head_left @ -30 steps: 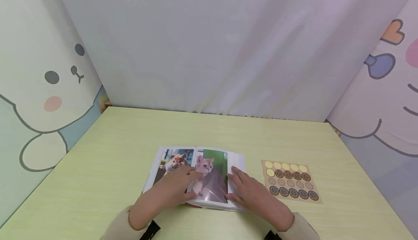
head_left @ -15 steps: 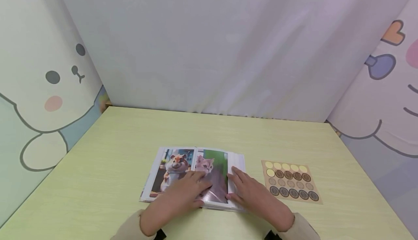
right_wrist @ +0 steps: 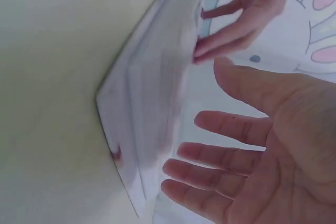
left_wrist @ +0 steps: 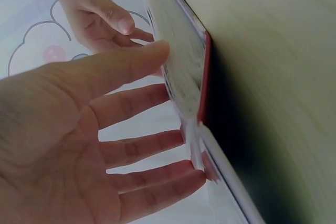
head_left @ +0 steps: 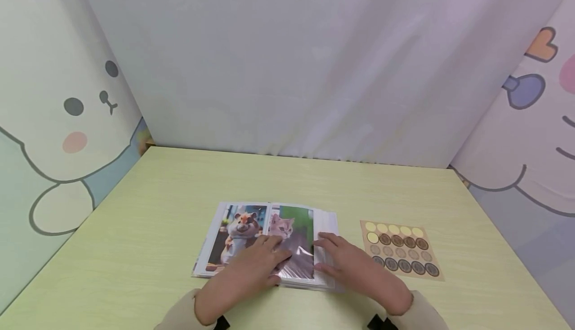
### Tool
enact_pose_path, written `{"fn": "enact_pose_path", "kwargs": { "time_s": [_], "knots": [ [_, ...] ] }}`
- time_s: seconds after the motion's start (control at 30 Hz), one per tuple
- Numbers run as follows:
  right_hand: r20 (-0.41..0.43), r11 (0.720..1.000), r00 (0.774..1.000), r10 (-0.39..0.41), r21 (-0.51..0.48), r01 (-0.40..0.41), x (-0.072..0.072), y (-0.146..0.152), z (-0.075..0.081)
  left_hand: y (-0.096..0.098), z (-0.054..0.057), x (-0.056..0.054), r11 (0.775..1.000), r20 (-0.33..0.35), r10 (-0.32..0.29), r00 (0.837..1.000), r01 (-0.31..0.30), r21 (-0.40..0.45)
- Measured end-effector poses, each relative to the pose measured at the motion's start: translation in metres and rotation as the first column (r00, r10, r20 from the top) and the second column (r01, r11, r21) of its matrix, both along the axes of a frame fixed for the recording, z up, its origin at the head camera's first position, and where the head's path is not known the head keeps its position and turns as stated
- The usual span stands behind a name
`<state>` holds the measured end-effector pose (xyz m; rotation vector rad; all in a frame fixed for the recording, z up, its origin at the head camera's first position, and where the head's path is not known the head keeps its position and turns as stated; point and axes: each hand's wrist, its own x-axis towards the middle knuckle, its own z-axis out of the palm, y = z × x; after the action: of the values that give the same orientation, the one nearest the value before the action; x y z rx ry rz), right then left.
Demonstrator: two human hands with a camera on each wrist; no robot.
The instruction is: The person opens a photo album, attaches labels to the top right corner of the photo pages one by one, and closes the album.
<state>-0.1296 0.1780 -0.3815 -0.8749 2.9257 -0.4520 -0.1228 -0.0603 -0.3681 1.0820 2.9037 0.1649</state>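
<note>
A photo album (head_left: pixel 324 222) lies open on the table, with a hamster picture (head_left: pixel 242 230) on the left page and a cat picture (head_left: pixel 298 225) under a clear sleeve on the right. My left hand (head_left: pixel 251 265) rests near the spine, its fingertips on the lower part of the cat picture. In the left wrist view those fingers (left_wrist: pixel 142 100) are spread and touch the pages' edge. At the album's right margin is my right hand (head_left: pixel 355 265), fingers spaced and relaxed. The right wrist view shows its fingers (right_wrist: pixel 220 156) holding nothing, slightly apart from the page stack.
To the right of the album lies a brown sheet of round stickers (head_left: pixel 400 250) in yellow, dark and pale rows. The pale wooden table (head_left: pixel 135 230) meets a white curtain (head_left: pixel 287 70) at the back. Cartoon-printed panels (head_left: pixel 54 120) stand on both sides.
My left hand has slid right from the hamster page onto the cat picture, uncovering the hamster. My right hand has shifted slightly right, now overlapping the sticker sheet's corner.
</note>
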Motion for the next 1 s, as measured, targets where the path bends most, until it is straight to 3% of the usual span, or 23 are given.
{"fn": "enact_pose_path", "kwargs": {
  "time_s": [0.13, 0.4, 0.63, 1.0],
  "knots": [
    [-0.042, 0.999, 0.999, -0.030, -0.025, 0.029, -0.006, 0.013, 0.008, 0.000, 0.000, 0.000, 1.000, -0.002, -0.004, 1.000, 0.004, 0.004],
    [-0.048, 0.980, 0.982, -0.183, -0.086, 0.178, -0.021, 0.050, 0.022, -0.001, 0.001, 0.000, 1.000, 0.009, -0.010, 1.000, 0.010, 0.005],
    [0.079, 0.946, 0.948, -0.309, -0.080, 0.315, -0.031, 0.085, 0.026, 0.000, -0.001, -0.001, 1.000, 0.024, -0.002, 1.000, 0.002, -0.005],
    [0.240, 0.922, 0.900, -0.364, -0.047, 0.385, -0.044, 0.122, 0.007, 0.000, -0.002, -0.001, 1.000, 0.040, 0.006, 0.999, -0.006, 0.007]
  ]
}}
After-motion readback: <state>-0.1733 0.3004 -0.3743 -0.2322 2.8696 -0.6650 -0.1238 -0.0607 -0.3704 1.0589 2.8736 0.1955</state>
